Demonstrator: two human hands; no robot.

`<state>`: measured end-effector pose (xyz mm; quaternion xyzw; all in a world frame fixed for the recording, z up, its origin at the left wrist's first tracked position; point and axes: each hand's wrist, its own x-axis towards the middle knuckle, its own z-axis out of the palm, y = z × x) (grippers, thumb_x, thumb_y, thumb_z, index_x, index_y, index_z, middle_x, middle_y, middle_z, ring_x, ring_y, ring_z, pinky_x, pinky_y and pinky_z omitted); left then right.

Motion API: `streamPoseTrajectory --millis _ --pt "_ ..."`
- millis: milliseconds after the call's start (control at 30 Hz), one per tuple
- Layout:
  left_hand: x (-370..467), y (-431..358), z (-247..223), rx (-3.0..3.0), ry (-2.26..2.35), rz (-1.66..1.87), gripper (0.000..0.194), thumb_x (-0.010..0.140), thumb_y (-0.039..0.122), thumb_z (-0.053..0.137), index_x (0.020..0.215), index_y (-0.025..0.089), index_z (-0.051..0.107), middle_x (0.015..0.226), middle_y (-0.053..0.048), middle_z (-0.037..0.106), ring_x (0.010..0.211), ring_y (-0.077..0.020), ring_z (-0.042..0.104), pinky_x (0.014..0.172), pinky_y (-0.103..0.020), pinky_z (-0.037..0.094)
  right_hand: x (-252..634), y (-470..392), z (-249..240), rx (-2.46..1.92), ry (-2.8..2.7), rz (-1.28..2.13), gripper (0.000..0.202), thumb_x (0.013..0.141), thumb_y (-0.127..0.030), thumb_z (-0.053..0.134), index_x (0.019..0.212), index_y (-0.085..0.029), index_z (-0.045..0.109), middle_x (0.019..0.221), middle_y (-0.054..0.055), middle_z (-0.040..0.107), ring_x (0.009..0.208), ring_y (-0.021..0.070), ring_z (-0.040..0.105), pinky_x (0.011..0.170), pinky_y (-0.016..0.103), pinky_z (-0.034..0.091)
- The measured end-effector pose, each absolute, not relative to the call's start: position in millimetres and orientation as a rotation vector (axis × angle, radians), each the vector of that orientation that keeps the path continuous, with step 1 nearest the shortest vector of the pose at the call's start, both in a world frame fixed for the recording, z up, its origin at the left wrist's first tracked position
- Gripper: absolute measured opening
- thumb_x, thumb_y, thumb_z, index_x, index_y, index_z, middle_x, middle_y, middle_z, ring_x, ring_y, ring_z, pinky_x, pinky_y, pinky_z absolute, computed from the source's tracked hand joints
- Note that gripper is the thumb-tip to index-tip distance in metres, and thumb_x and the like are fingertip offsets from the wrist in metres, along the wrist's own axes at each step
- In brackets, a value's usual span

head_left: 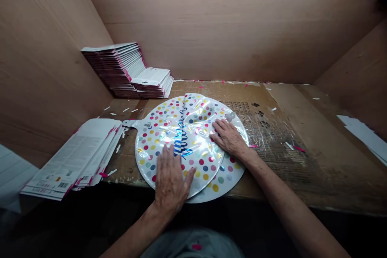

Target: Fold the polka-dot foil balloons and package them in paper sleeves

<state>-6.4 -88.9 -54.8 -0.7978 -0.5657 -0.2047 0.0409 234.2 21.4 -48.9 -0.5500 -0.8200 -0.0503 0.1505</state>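
Observation:
Two round, flat foil balloons with coloured dots lie overlapping at the table's front edge. The upper balloon [193,173] has blue lettering and a narrow neck pointing left. Part of the lower balloon [232,173] shows at the right. My left hand [171,177] lies on the front part of the upper balloon, fingers stretched out and slightly blurred. My right hand [229,137] rests flat on the right side of the balloons, its fingers spread.
Folded cards [127,72] are stacked at the back left. More printed cards [75,153] fan out at the front left. White sheets [363,135] lie at the right. Paper scraps dot the cardboard-covered table [284,165], enclosed by wooden panels [211,24].

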Motion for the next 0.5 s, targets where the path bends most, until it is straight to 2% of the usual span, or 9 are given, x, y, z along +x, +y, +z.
streamPoseTrajectory --millis 100,167,233,267,333,400,433,500 --pt "-13.8 -103.7 -46.6 -2.426 -1.941 -0.74 0.029 0.088 0.037 0.056 0.093 0.01 0.064 0.138 -0.027 0.053 0.143 -0.0434 0.032 0.112 -0.06 0.034 245.6 30.5 -64.9 -1.633 -2.386 -0.077 0.051 0.1 -0.044 0.042 0.138 -0.012 0.053 0.148 0.018 0.048 0.14 0.0334 0.038 0.112 0.051 0.035" --pt "-11.2 -102.5 -31.2 -2.581 -2.106 -0.827 0.019 0.083 0.032 0.058 0.081 0.014 0.064 0.129 -0.021 0.061 0.134 -0.0396 0.046 0.11 -0.055 0.039 248.8 26.3 -59.9 -1.603 -2.352 0.008 0.049 0.099 -0.044 0.044 0.134 -0.012 0.056 0.145 0.02 0.05 0.139 0.0336 0.041 0.111 0.052 0.037" --pt "-4.8 -91.9 -6.9 -2.768 -2.435 -0.923 0.022 0.079 0.037 0.061 0.072 0.016 0.062 0.104 -0.014 0.07 0.111 -0.0335 0.062 0.096 -0.049 0.05 245.7 8.3 -42.7 -1.532 -2.22 0.114 0.049 0.098 -0.045 0.046 0.132 -0.012 0.057 0.142 0.02 0.053 0.136 0.0328 0.045 0.11 0.052 0.04" --pt "-1.0 -84.7 7.7 -2.866 -2.648 -0.995 0.027 0.078 0.042 0.061 0.071 0.017 0.062 0.088 -0.01 0.07 0.095 -0.0292 0.067 0.085 -0.043 0.055 241.6 -6.3 -31.4 -1.47 -2.143 0.165 0.05 0.098 -0.046 0.046 0.134 -0.013 0.056 0.141 0.02 0.054 0.135 0.0316 0.047 0.109 0.051 0.042" --pt "5.8 -70.7 38.2 -3.002 -2.96 -1.357 0.036 0.078 0.052 0.061 0.075 0.016 0.062 0.071 -0.005 0.065 0.072 -0.0206 0.065 0.065 -0.032 0.054 229.2 -42.5 -9.7 -1.302 -2.026 0.221 0.056 0.097 -0.05 0.047 0.142 -0.016 0.048 0.143 0.016 0.054 0.134 0.0293 0.049 0.108 0.049 0.045" --pt "10.2 -61.3 65.6 -3.025 -2.991 -1.808 0.04 0.077 0.056 0.061 0.077 0.016 0.062 0.067 -0.002 0.062 0.059 -0.0139 0.059 0.054 -0.024 0.047 215.0 -78.1 2.8 -1.138 -2.008 0.163 0.07 0.093 -0.053 0.052 0.152 -0.018 0.034 0.147 0.015 0.049 0.136 0.031 0.046 0.108 0.051 0.045" --pt "10.8 -58.4 76.4 -3.069 -2.936 -1.862 0.041 0.076 0.057 0.061 0.075 0.016 0.061 0.065 -0.001 0.06 0.054 -0.0118 0.056 0.05 -0.023 0.044 209.0 -91.6 3.6 -1.113 -1.975 0.054 0.079 0.09 -0.052 0.058 0.154 -0.017 0.028 0.148 0.017 0.047 0.137 0.0332 0.044 0.109 0.054 0.044" --pt "8.7 -53.8 90.0 -3.26 -2.752 -1.448 0.047 0.078 0.062 0.058 0.066 0.017 0.058 0.058 0.0 0.057 0.048 -0.011 0.052 0.047 -0.023 0.04 202.8 -106.3 -4.7 -1.11 -1.92 -0.174 0.086 0.088 -0.043 0.065 0.156 -0.013 0.022 0.148 0.021 0.046 0.139 0.0359 0.042 0.11 0.057 0.043"
